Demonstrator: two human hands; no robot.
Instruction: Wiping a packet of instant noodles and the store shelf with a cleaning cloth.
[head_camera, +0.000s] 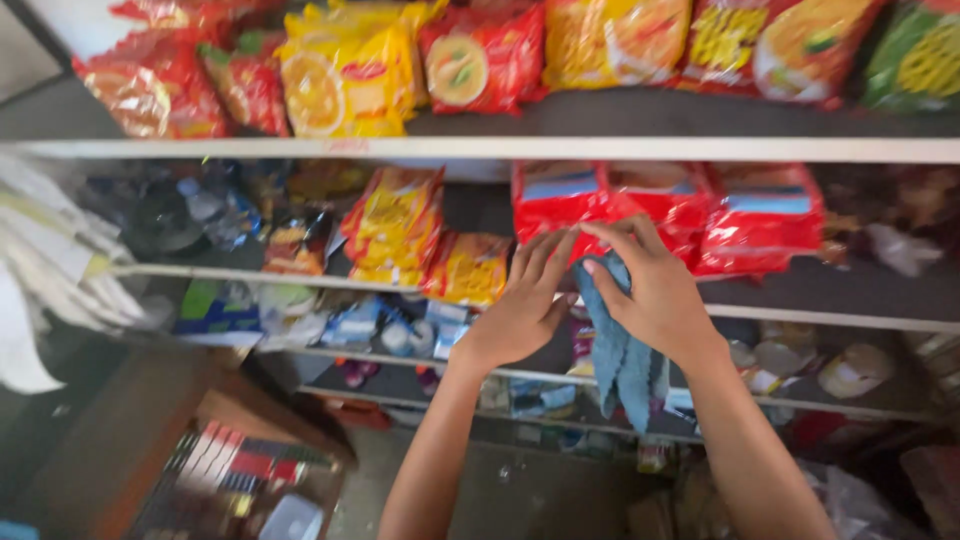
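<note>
The right hand (655, 295) is gripping a blue cloth (620, 350), fingers clamped on its top; the cloth is hanging long axis vertical, loose end pointing down, before the middle shelf (800, 292). The left hand (520, 310), fingers together and extended, is resting flat beside it, touching red packets (560, 200). Shelves are carrying yellow packets (395, 225) in a crowded shop.

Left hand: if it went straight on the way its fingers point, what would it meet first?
Most likely the red packet on the middle shelf. The left hand points up toward it, fingertips already at its lower edge, though actual contact is unclear.
</note>
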